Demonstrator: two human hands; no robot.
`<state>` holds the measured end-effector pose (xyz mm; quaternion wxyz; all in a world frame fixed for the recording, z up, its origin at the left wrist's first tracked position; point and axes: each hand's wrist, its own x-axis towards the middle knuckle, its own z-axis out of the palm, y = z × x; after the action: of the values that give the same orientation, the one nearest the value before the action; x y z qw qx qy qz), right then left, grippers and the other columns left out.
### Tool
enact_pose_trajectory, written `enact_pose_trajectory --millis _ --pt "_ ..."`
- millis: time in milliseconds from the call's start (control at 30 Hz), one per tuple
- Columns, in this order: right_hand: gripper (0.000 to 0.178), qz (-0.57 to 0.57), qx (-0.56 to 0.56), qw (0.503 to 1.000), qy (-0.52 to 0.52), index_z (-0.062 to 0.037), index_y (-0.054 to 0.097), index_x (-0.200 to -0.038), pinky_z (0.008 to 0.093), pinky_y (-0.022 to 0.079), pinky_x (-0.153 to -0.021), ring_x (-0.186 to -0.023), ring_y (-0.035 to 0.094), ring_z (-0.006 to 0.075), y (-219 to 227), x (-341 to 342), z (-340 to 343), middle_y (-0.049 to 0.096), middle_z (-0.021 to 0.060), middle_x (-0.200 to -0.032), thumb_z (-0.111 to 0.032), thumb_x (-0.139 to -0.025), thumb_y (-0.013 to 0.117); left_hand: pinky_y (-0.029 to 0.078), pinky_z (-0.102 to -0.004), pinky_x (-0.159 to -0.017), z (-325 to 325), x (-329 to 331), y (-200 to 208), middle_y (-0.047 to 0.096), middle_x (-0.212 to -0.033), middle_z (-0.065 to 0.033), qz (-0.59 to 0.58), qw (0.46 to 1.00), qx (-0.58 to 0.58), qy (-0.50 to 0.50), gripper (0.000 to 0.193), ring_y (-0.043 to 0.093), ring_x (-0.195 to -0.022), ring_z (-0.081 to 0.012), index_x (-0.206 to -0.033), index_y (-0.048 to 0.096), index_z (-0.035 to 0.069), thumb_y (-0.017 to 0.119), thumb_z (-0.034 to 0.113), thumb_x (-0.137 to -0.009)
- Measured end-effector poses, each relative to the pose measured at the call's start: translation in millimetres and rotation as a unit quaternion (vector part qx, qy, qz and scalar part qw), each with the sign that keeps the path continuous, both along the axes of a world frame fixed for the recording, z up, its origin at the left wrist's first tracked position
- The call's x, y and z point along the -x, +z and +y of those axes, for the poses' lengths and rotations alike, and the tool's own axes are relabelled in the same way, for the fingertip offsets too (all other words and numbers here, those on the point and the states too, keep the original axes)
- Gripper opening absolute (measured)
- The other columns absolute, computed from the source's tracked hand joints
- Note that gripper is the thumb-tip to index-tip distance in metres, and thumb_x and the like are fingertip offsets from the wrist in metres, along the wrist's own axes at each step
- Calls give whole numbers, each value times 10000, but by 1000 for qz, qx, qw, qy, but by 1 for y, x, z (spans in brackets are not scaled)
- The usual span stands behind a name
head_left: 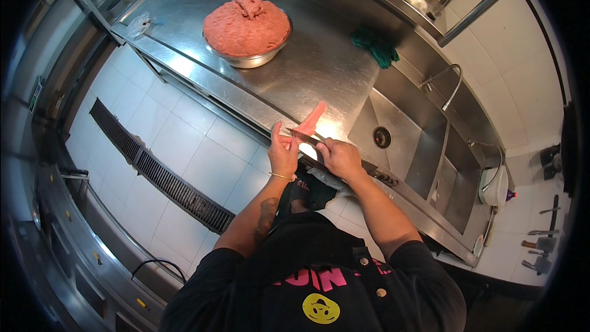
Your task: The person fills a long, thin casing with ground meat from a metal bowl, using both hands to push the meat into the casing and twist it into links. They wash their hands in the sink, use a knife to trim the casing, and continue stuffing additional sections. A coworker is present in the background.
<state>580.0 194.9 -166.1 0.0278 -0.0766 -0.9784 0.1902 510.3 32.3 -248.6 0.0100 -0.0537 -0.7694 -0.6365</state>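
Note:
My right hand (342, 158) is closed round the handle of a knife (305, 137), whose blade points left toward my left hand. A pale pink strip of raw meat (313, 118) lies at the counter's front edge, its narrow end pointing away from me. My left hand (283, 154) pinches the near end of the strip, with one finger raised; the blade lies across the meat beside these fingers. Farther back, a metal bowl (253, 60) holds a large heaped mound of pink minced meat (246, 27).
The steel counter (295, 80) runs into a double sink (399, 120) with a tap (460, 80) on the right. A green cloth (376, 48) lies near the sink, a clear plastic bag (138, 25) at the far left. Knives (541, 246) hang on the right wall. A floor grate (163, 169) crosses the tiles.

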Motion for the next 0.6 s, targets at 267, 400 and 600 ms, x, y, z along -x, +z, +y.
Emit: enact_pose_trajectory --millis 267,400,600 --pt "322 16 -44 999 11 -79 721 -954 470 564 -771 -895 691 349 -20 7 -11 704 153 -888 -373 -999 598 558 -384 -801 10 -10 -9 684 -872 -119 29 999 -23 20 767 691 -811 -257 -1545 369 77 703 19 -857" --pt "324 15 -57 998 14 -90 727 -951 464 563 -788 -886 696 337 -19 7 -13 704 151 -889 -384 -996 600 557 -388 -790 7 -15 -15 676 -875 -125 35 999 5 0 780 688 -814 -254 -1551 355 75 711 22 -859" --pt "301 47 -81 995 46 -105 736 -907 459 564 -718 -810 693 331 -36 8 -9 684 119 -836 -385 -971 648 550 -292 -655 7 -24 -13 668 -860 -96 -79 984 -157 18 520 675 -696 -203 -1363 448 5 713 37 -917"
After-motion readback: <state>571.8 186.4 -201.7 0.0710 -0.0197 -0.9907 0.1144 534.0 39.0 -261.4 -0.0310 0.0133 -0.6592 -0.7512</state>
